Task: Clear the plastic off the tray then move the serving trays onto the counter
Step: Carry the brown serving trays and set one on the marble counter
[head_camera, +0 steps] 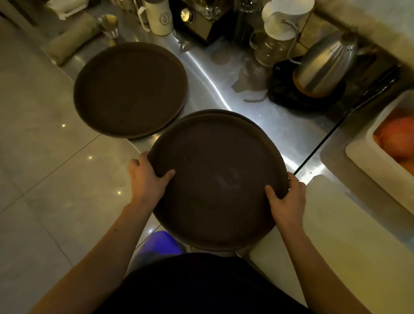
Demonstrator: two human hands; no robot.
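Both hands hold a round dark brown serving tray (219, 158) in front of my body, over the near edge of the steel counter (267, 119). My left hand (147, 179) grips its left rim, thumb on top. My right hand (286, 197) grips the right rim the same way. A second rim shows just behind the held tray's far edge, so it may be a stack. Another round brown tray (130, 88) lies on the counter's left part, overhanging the edge toward the floor. Crumpled clear plastic (249, 77) lies on the counter near the back.
Behind the trays stand a metal kettle (323, 64) on a black base, glass jars, a white pitcher (159, 13) and a jigger (109, 27). A white bin of orange fruit (404, 143) sits at right. A pale cutting board (345, 233) lies near right. Tiled floor at left.
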